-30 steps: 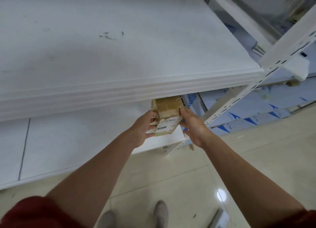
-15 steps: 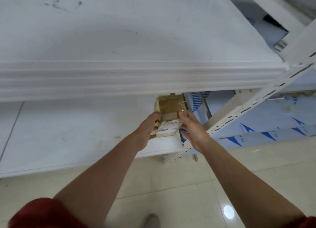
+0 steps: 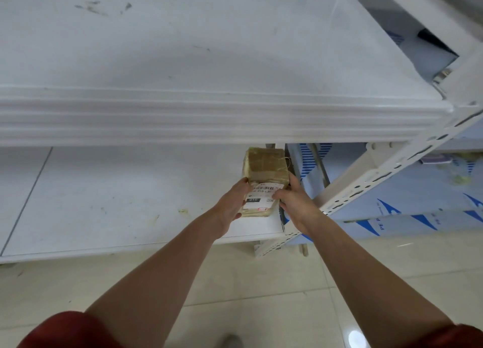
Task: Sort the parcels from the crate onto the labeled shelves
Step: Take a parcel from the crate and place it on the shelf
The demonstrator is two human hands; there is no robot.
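**Two hands on one parcel at the lower shelf's right end**

Head view: both hands hold a small brown parcel (image 3: 265, 183) wrapped in clear tape, with a white barcode label on its near face. The left hand (image 3: 232, 204) grips the parcel's left side, fingers curled against it. The right hand (image 3: 294, 198) grips the right side, with its thumb laid across the label's right edge.

The parcel sits over the right front corner of the white lower shelf (image 3: 117, 198), with its far end just under the front lip of the upper shelf (image 3: 209, 60). Whether its underside rests on the board cannot be told. The upper shelf's top bears a few dark scuffs near its far left, and the lower shelf shows some yellowish smears.

A white slotted upright (image 3: 379, 175) slants past just right of the right hand. Behind it lie pale sheets printed with blue marks (image 3: 418, 204). Below is a cream tiled floor (image 3: 261, 282), with red sleeves (image 3: 65, 329) at the bottom corners and a shoe tip (image 3: 228, 341) at the bottom edge
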